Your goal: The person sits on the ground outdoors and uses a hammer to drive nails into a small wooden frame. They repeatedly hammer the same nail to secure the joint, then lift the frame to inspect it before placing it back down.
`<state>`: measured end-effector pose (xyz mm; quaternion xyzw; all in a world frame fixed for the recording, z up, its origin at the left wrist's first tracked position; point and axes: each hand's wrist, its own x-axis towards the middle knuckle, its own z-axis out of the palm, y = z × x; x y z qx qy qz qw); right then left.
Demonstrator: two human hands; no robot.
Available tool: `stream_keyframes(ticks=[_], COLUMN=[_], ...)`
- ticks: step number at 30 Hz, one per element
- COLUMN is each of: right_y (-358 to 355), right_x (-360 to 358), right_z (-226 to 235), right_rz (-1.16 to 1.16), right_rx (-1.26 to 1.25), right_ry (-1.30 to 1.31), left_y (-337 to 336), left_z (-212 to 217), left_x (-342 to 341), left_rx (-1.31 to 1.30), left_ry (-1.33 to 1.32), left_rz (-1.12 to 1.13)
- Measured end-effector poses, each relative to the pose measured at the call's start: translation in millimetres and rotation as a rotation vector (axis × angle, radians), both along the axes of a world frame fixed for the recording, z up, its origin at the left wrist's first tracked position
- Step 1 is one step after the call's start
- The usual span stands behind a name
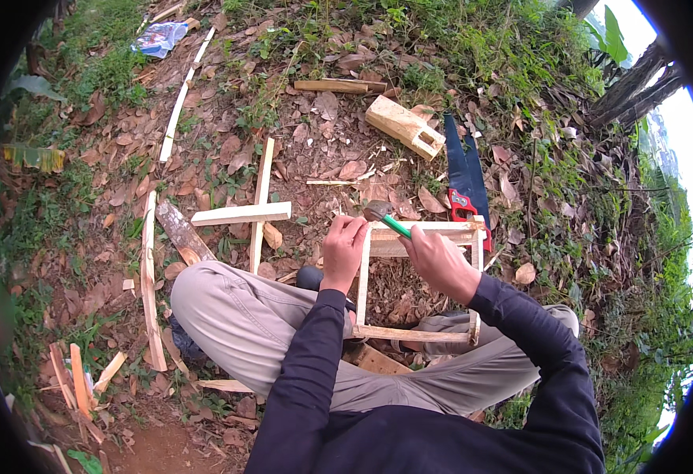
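**Hammer head close above the fingers at the frame corner**

The right hand (pixel 439 261) is clenched round the green handle of a hammer (pixel 384 217), whose head hangs just beyond the left hand's fingertips. The left hand (pixel 342 245) is curled against the top left corner of the wooden frame (pixel 414 334), which rests across the person's knees; whether those fingers pinch a nail I cannot tell.

The likely trouble: a blow landing slightly off would catch the left fingers, since they sit right beside the head. The frame looks thin and lies on legs, not firm ground, so it could bounce, shift or split at the joint. The saw (pixel 464 178) lies just past the right fingers, blade exposed.
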<state>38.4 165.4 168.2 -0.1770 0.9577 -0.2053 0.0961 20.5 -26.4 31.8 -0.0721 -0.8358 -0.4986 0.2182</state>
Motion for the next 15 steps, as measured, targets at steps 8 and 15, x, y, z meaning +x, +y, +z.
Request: stream_keyframes(ticks=[8, 15], right_y=[3, 20], right_x=[-1, -35], right_z=[2, -82], right_rz=[-0.130, -0.090], right_rx=[-0.092, -0.266], right_ry=[-0.023, 0.377], left_y=[3, 20], left_z=[5, 11], left_x=[4, 11], left_rx=[0.228, 0.330], left_ry=[-0.154, -0.392], left_rz=[0.016, 0.190])
